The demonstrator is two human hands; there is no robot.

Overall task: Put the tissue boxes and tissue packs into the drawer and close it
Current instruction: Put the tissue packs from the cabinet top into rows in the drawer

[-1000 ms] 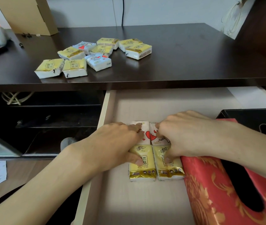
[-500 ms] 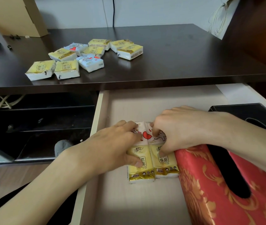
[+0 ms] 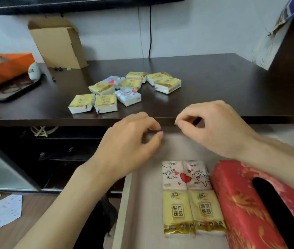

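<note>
The open drawer (image 3: pixel 142 203) holds several tissue packs in a tight block: two white heart-print packs (image 3: pixel 185 175) above two yellow packs (image 3: pixel 192 212). A red tissue box (image 3: pixel 246 209) lies right of them. Several more yellow and white tissue packs (image 3: pixel 124 90) lie on the dark desk top (image 3: pixel 214 83). My left hand (image 3: pixel 130 144) hovers over the drawer's back, fingers curled, holding nothing. My right hand (image 3: pixel 212 126) is beside it near the desk's front edge, also curled and empty.
A cardboard box (image 3: pixel 58 42) and an orange box (image 3: pixel 2 69) stand at the desk's back left, with a dark tablet (image 3: pixel 13 92) in front. A cable (image 3: pixel 149 31) hangs down the wall. Dark shelves (image 3: pixel 52 150) sit left of the drawer; paper (image 3: pixel 6 212) lies on the floor.
Both hands have let go of the packs in the drawer and lifted up and away toward the desk's front edge. The view has tilted upward.
</note>
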